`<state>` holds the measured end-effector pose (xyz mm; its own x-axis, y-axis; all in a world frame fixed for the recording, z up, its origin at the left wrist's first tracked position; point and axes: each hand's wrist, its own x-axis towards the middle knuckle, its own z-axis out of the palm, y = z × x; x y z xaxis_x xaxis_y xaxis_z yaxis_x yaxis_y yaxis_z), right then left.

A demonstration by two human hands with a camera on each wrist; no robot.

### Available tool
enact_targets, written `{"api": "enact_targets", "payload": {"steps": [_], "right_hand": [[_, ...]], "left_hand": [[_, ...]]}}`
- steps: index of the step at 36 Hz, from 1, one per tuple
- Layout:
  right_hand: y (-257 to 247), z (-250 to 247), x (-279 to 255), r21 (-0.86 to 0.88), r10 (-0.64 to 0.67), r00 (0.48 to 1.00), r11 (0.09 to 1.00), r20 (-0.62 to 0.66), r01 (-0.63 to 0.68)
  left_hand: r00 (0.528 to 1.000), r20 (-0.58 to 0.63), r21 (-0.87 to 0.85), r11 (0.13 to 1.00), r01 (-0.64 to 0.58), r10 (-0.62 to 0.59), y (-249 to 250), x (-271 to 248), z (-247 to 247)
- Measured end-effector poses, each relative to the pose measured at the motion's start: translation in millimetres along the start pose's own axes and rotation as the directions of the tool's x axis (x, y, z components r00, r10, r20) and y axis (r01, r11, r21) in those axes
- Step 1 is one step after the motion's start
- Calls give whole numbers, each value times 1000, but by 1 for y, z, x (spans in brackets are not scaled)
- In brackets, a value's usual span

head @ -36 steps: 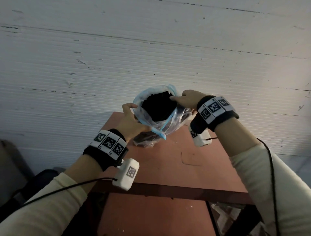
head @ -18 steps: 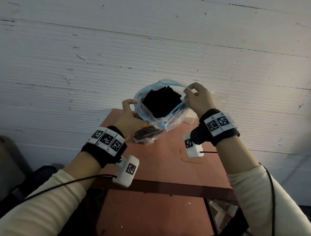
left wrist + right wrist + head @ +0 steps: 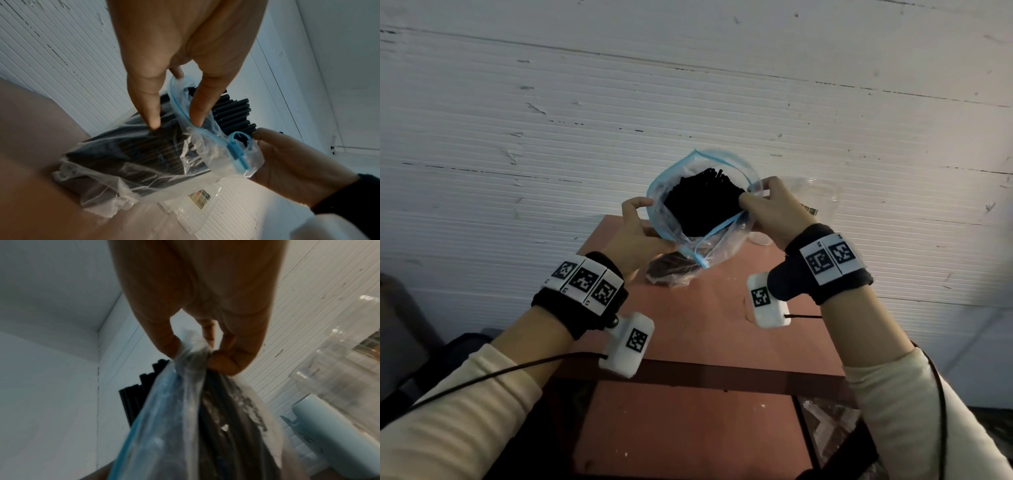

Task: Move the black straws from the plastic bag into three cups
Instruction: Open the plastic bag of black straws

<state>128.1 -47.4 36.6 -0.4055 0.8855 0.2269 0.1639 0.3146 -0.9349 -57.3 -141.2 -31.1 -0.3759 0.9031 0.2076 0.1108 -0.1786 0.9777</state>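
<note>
A clear plastic bag (image 3: 726,241) with a blue zip rim stands upright on the reddish table (image 3: 709,329), its mouth spread wide. A thick bundle of black straws (image 3: 703,204) fills it, their ends showing at the opening. My left hand (image 3: 635,233) pinches the bag's left rim, thumb and finger on the plastic (image 3: 185,104). My right hand (image 3: 767,202) pinches the right rim, bunching the plastic (image 3: 191,344) between its fingertips. Clear plastic cups (image 3: 813,192) stand behind my right hand, partly hidden by it.
A white ribbed wall rises straight behind the table. The cups (image 3: 339,363) and a pale blue object (image 3: 337,426) sit at the table's far right. The table's front edge (image 3: 688,373) lies near my wrists, with a lower reddish shelf beneath.
My right hand drew back from the straws to the bag's right rim and pulled it outward. The bag's mouth is wider now. My left hand kept its hold on the left rim.
</note>
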Motion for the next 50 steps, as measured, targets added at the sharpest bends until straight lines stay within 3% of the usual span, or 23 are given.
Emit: {"api": "enact_targets", "payload": {"steps": [4, 10, 15, 19, 24, 28, 32, 37, 42, 46, 50], "right_hand": [[-3, 1, -5, 50, 33, 998, 998, -58, -31], [1, 1, -6, 105, -29, 997, 994, -77, 37], [17, 5, -4, -56, -131, 991, 990, -25, 129], [27, 3, -2, -165, -122, 991, 980, -46, 113], [33, -2, 2, -337, -238, 968, 920, -74, 200], [36, -6, 7, -319, -301, 952, 909, -57, 268], [38, -5, 14, -252, -280, 958, 933, -65, 256], [35, -6, 14, -131, -257, 966, 959, -24, 252], [38, -4, 12, -87, -262, 965, 961, 9, 262], [41, -5, 9, -106, -313, 943, 940, 116, 325], [45, -5, 7, -121, -353, 922, 920, 159, 373]], "left_hand": [[1000, 8, 23, 1000, -9, 9, -2, -1, 1], [1000, -21, 49, 999, -16, 17, -4, 2, 1], [999, -52, 40, 999, 2, 0, -9, 3, -3], [1000, -28, 76, 997, -3, 5, -13, 0, -7], [995, -103, 124, 992, 0, 13, -13, 5, -18], [981, -153, 262, 962, -74, 117, -4, 9, -26], [968, -184, 266, 957, -120, 172, 7, 18, -27], [980, -139, 119, 985, -125, 141, 17, 24, -25], [976, -148, 148, 979, -140, 162, 17, 25, -28], [977, -187, 122, 990, -75, 98, 9, 28, -33], [987, -121, 101, 990, -93, 105, 8, 22, -32]]}}
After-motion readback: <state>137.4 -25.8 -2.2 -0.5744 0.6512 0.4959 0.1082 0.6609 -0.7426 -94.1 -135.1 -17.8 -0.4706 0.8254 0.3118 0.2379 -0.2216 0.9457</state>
